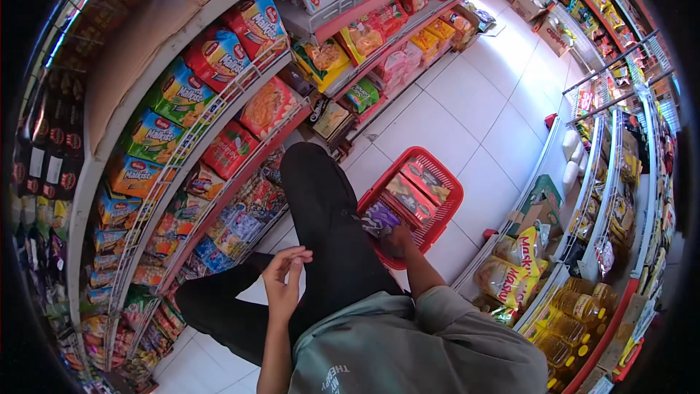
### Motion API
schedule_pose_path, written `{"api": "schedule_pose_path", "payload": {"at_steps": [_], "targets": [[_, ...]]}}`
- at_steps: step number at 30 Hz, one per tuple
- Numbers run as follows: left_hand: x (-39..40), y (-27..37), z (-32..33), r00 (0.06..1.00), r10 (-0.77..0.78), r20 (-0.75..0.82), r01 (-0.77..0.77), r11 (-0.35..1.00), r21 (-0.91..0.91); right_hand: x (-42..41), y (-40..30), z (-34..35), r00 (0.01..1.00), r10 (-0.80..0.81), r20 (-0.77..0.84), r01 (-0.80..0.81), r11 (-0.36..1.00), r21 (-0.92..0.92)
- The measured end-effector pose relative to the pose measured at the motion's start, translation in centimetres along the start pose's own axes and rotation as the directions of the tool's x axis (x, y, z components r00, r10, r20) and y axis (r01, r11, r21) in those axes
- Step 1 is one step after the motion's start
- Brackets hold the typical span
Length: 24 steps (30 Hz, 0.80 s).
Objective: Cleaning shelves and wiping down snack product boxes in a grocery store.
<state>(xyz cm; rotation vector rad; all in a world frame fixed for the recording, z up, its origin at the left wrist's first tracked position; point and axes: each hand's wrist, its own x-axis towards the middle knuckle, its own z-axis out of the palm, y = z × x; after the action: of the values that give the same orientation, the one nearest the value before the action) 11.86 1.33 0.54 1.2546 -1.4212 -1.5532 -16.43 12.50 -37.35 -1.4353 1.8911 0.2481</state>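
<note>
A red plastic shopping basket (pixel 456 189) stands on the floor just beyond my right knee. Red and tan product boxes (pixel 413 194) lie inside, beside several purple packets (pixel 379 220) at the near left. My right hand (pixel 400 238) reaches down into the basket's near end, against the purple packets. Its fingers are mostly hidden, so whether it grips a packet is unclear. Above my folded leg (pixel 235 301), my left hand (pixel 285 276) hovers with nothing in it, the fingers loosely bent and the thumb apart.
Wire-fronted shelves with Malkist biscuit packs (pixel 186 90) rise close on my left. Along the right side, low shelves hold bottles of yellow oil (pixel 569 323) and large bagged snacks (pixel 508 279). White floor tiles (pixel 454 104) run down the aisle towards cardboard boxes (pixel 555 35).
</note>
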Motion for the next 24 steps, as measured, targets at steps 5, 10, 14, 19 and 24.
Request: {"api": "schedule_pose_path", "payload": {"at_steps": [5, 10, 14, 19, 24], "targets": [[-1.0, -0.8, -0.8, 1.000, -0.018, -0.010, 0.018, 0.999, 0.028, 0.3, -3.8, 0.1, 0.982, 0.182, 0.042, -0.186, 0.976, 0.114], [-0.5, -0.3, 0.1, 0.999, 0.027, 0.041, -0.024, 0.997, -0.070, 2.4, 6.3, 4.0, 0.991, 0.115, -0.066, -0.112, 0.993, 0.042], [-1.2, -0.5, -1.7, 0.999, 0.018, -0.038, -0.020, 0.998, -0.055, -0.3, 2.0, 0.1, 0.997, -0.042, -0.057, 0.044, 0.998, 0.033], [-1.6, -1.0, -2.9, 0.996, 0.043, -0.083, -0.051, 0.994, -0.099, -7.1, -0.4, -11.4, 0.997, 0.081, -0.008, -0.080, 0.994, 0.071], [-1.1, -1.2, -3.2, 0.992, 0.066, -0.103, -0.085, 0.978, -0.191, -12.9, -0.5, -22.0, 0.942, 0.069, -0.327, -0.005, 0.981, 0.192]]}}
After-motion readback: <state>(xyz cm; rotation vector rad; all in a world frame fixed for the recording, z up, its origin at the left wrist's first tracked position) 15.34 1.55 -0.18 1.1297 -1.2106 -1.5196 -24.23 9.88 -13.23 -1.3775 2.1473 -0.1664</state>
